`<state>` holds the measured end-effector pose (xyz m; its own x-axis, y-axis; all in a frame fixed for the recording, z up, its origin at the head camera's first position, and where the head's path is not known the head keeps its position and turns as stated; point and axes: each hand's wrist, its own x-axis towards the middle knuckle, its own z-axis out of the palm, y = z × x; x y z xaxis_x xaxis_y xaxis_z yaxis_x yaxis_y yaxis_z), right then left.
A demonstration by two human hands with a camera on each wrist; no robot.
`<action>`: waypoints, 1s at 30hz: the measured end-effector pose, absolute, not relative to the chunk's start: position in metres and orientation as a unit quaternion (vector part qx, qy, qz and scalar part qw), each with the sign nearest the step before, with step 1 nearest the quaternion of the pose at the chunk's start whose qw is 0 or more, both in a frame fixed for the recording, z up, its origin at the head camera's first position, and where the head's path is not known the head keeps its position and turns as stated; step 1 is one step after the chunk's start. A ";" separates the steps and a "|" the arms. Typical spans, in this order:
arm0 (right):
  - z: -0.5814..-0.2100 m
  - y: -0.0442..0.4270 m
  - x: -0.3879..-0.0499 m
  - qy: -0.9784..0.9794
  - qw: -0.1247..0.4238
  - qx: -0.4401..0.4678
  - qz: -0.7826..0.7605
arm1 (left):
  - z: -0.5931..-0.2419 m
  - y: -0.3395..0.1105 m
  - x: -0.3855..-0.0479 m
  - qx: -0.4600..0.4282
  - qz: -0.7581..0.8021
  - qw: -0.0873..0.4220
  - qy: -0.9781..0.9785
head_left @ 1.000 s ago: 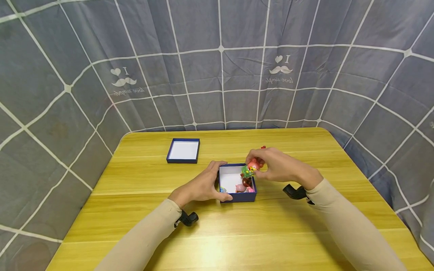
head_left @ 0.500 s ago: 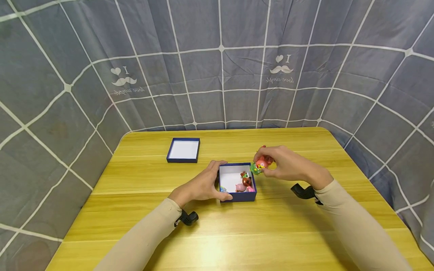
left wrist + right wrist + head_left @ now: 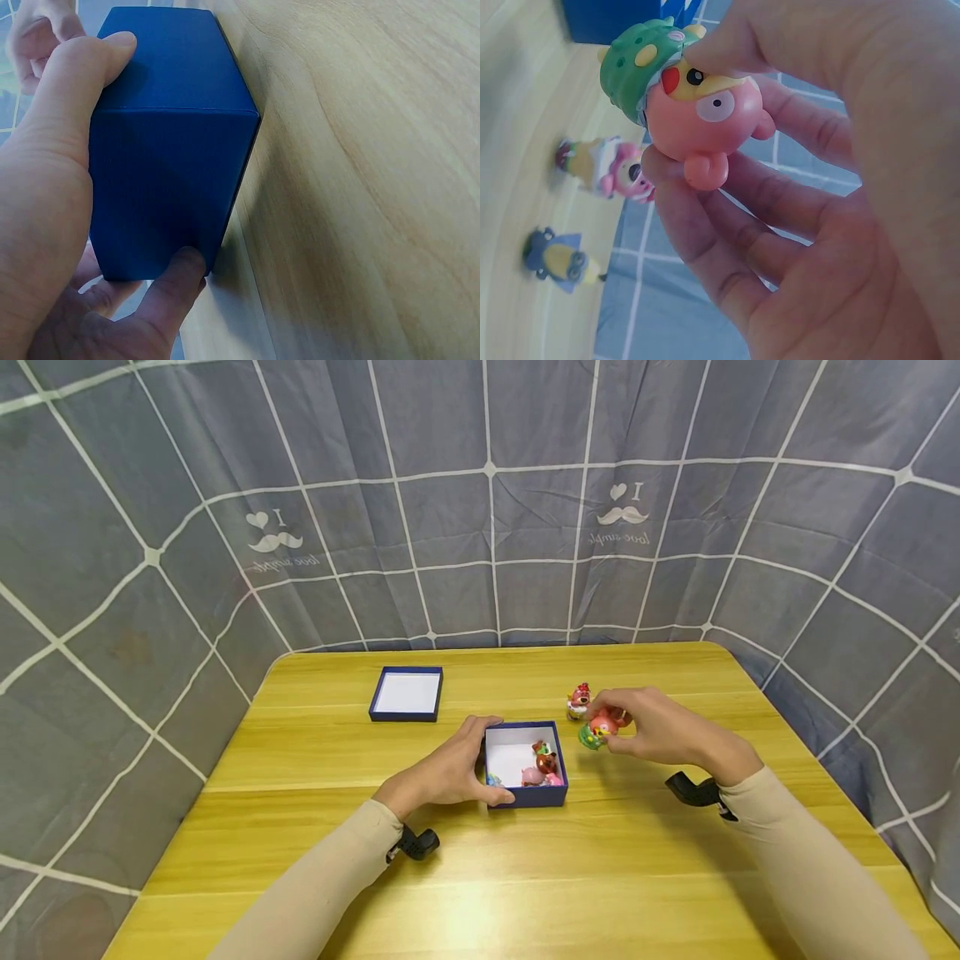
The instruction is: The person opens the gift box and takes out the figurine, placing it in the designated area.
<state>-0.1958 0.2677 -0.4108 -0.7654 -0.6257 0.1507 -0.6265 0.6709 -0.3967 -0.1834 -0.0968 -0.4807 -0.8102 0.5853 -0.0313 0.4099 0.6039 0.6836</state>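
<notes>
My left hand (image 3: 450,768) grips a blue open-topped box (image 3: 528,797), thumb on its front wall and fingers at the back; in the left wrist view the box (image 3: 176,180) stands on the table. Inside it lie a brown figurine (image 3: 546,762), a pink one (image 3: 532,776) and other small ones, mostly along the right side. To the right of the box my right hand (image 3: 660,727) pinches a pink toy figurine (image 3: 602,724) with a green part. In the right wrist view the figurine (image 3: 697,120) shows round white eyes, and thumb and fingertips hold it.
Behind the held figurine a red-and-white figurine (image 3: 578,702) stands on the wooden table (image 3: 465,885). The right wrist view shows a pink bear-like figurine (image 3: 611,169) and a blue-and-yellow one (image 3: 559,259). A white-lined blue box lid (image 3: 407,693) lies at the back left. Grey checked curtains (image 3: 435,527) surround the table.
My right hand has moved right, carrying the pink figurine from above the box's right side to beyond it. The red-and-white figurine behind has come into fuller view. The left hand stays still.
</notes>
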 end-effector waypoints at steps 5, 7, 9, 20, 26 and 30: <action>-0.416 0.276 -0.196 -0.918 -0.006 0.333 0.216 | -0.483 -0.097 -0.183 0.278 0.347 0.127 0.886; -0.417 0.280 -0.196 -0.921 -0.011 0.322 0.218 | -0.484 -0.096 -0.183 0.279 0.347 0.126 0.887; -0.418 0.283 -0.197 -0.925 -0.016 0.312 0.217 | -0.484 -0.096 -0.183 0.280 0.346 0.125 0.887; -0.420 0.304 -0.204 -0.935 -0.013 0.289 0.202 | -0.483 -0.095 -0.183 0.280 0.341 0.123 0.889; -0.426 0.315 -0.210 -0.937 -0.003 0.285 0.201 | -0.484 -0.095 -0.184 0.280 0.342 0.122 0.889; -0.429 0.322 -0.214 -0.938 -0.003 0.282 0.201 | -0.484 -0.095 -0.184 0.279 0.344 0.124 0.888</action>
